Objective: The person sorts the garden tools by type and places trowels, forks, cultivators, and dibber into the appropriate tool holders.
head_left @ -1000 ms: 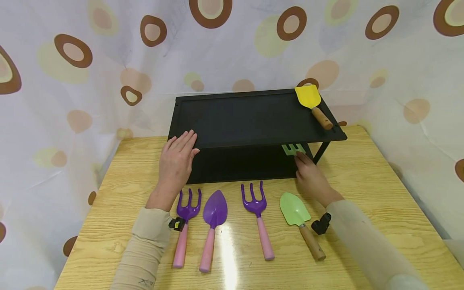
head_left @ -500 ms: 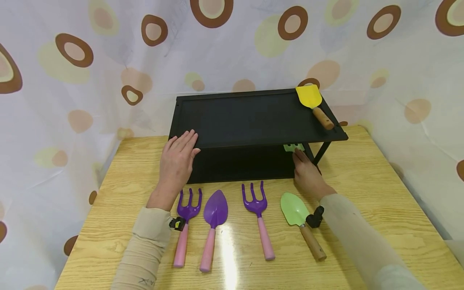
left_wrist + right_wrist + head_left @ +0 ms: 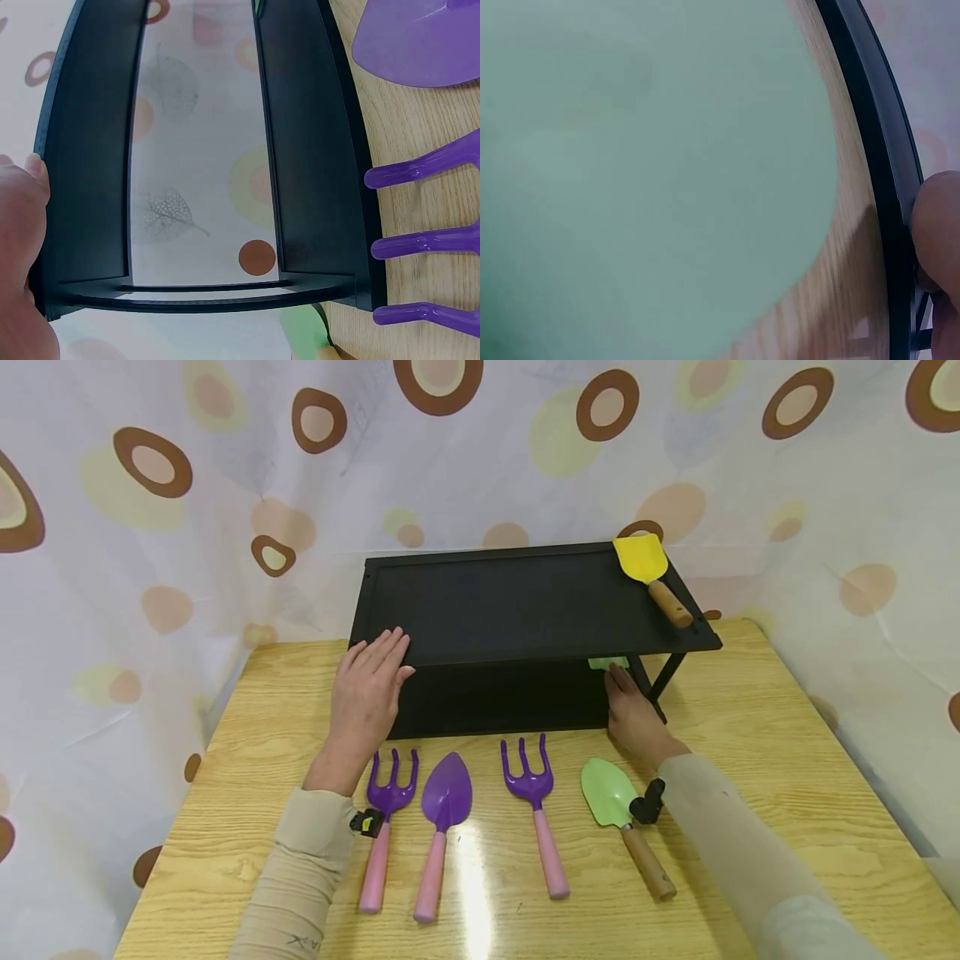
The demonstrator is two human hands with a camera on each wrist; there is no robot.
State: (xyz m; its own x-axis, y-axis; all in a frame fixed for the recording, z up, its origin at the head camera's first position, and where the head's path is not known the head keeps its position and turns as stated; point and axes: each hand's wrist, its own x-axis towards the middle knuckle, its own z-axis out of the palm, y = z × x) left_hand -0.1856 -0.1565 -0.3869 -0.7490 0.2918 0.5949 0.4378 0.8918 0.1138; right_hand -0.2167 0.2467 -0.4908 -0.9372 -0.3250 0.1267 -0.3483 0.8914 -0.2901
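Observation:
My left hand (image 3: 363,702) rests its straight fingers on the front left corner of the black two-tier rack (image 3: 495,610). At the rack's right end, my right hand (image 3: 636,714) reaches into the opening and grips a green hand fork (image 3: 609,662). Only a strip of the fork shows below the top shelf; its handle is hidden by the hand. Just in front of that hand, a green trowel (image 3: 606,792) with a wooden handle lies on the table, its blade filling much of the right wrist view.
A yellow scoop (image 3: 641,558) with a wooden handle lies on the top shelf's right end. Before the rack lie a purple fork (image 3: 390,795), a purple trowel (image 3: 446,793) and another purple fork (image 3: 528,783), all pink-handled, on a wooden table (image 3: 750,710). A patterned curtain hangs behind.
My right hand has moved slightly left and farther in, sliding the green fork deeper beneath the top shelf, so its slots no longer show. My left hand has stayed in place.

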